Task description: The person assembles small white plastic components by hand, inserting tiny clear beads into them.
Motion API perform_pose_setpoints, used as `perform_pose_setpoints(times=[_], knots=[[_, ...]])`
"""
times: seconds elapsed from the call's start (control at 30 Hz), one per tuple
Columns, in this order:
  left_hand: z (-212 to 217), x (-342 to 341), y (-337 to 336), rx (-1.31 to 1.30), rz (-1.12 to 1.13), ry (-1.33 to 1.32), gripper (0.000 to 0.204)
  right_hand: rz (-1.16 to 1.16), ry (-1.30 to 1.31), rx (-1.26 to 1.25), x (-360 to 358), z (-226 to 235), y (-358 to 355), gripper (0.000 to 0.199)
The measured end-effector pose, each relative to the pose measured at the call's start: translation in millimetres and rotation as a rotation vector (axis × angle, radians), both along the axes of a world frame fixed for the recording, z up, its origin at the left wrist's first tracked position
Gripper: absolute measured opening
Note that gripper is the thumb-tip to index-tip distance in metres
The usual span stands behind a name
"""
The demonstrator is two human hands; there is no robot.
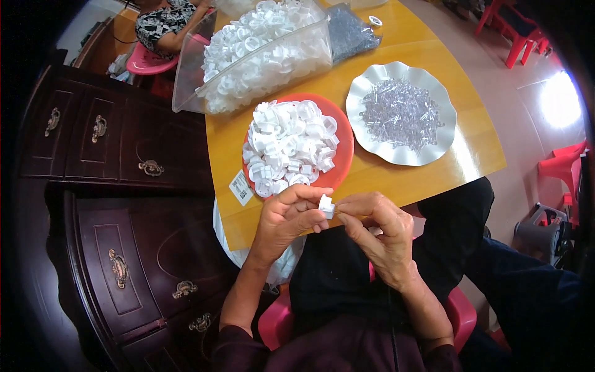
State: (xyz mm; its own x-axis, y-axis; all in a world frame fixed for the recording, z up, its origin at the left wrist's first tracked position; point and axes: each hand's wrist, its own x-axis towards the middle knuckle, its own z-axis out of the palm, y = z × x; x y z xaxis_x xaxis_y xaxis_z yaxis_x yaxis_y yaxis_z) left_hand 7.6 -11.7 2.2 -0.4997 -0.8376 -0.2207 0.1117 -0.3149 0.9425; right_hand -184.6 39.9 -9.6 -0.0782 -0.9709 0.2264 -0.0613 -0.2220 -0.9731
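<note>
Between thumb and fingers, my left hand (286,218) holds a small white plastic part (326,206) with a round rim and a boxy body. My right hand (379,232) pinches a tiny thin piece against the part's right side; the fingertips hide most of it, so I cannot make out its kind. Both hands are over the near edge of the table. Just beyond them, an orange-red plate (344,144) bears a heap of similar white plastic parts (291,142). Right of it, a pale scalloped dish (362,146) holds many small clear plastic pins (403,111).
A large clear bin (192,80) full of white parts stands at the table's far left. Beside it lie a dark grey bag (352,31) and a loose white ring (375,21). A label (241,188) lies left of the plate. Dark wooden drawers (111,204) flank the left; another person (167,28) sits beyond.
</note>
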Motion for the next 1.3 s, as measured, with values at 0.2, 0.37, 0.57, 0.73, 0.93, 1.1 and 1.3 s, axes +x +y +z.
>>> perform_pose_setpoints(times=[0.2,0.37,0.57,0.73,0.93,1.1,1.3], knots=[[-3,-7,1,-0.095,0.061,0.005,0.037,0.027,0.030,0.003,-1,-1,-1,0.015],[0,-6,4,0.035,0.023,0.048,0.041,0.042,-0.266,0.235,1,-9,1,0.010],[10,-10,3,-0.106,-0.032,-0.017,0.046,0.065,-0.526,0.347,-4,-7,0,0.007],[7,-8,3,-0.212,-0.056,-0.079,0.046,0.098,-0.512,0.394,-9,-5,1,0.007],[-1,-10,6,-0.224,-0.036,-0.051,0.046,0.107,-0.420,0.266,-9,-11,1,0.005],[-1,-13,0,-0.233,-0.039,-0.083,0.045,0.048,-0.388,0.216,-7,-13,-1,0.005],[14,-27,-23,-0.300,-0.097,-0.086,0.043,-0.016,-0.289,0.313,-17,-3,-12,0.010]])
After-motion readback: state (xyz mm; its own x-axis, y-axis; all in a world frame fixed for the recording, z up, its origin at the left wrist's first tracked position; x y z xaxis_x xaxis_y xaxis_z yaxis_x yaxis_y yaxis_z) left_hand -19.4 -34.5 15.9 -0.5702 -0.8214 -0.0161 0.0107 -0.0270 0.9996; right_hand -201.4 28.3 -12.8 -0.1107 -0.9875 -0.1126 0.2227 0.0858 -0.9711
